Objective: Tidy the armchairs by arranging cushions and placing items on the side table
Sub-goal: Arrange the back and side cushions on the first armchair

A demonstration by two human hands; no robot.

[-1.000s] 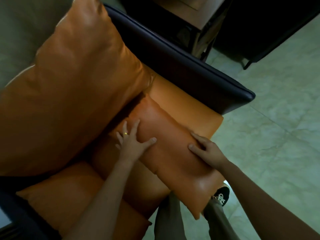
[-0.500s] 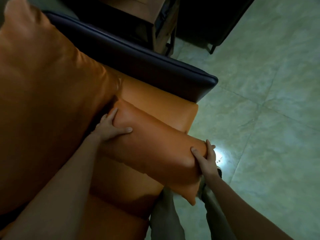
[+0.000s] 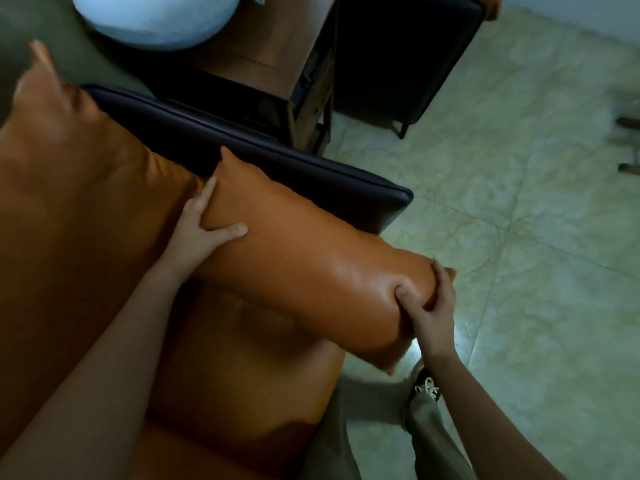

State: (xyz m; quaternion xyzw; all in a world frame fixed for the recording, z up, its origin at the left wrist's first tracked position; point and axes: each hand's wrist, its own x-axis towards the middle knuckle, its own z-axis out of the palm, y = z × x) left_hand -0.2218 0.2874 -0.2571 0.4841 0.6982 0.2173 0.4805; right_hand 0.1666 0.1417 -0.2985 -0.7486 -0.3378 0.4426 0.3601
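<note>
orange lumbar cushion (image 3: pixel 304 265) lifted over the armchair seat (image 3: pixel 242 382), left hand (image 3: pixel 201 230) gripping one end — right hand (image 3: pixel 429 306) clenching the other, dark armrest (image 3: pixel 284 161) behind

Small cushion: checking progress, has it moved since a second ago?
Yes. The small cushion rose off the seat toward the dark armrest, now overlapping it.

A long orange cushion (image 3: pixel 304 258) lies slanted across the middle of the frame. The left hand (image 3: pixel 197 233) grips its upper-left end. The right hand (image 3: pixel 433 313) grips its lower-right end, and the thumb presses a dent into it. Behind the cushion runs the dark armrest (image 3: pixel 277 164). A wooden side table (image 3: pixel 277 46) stands at the top.
</note>
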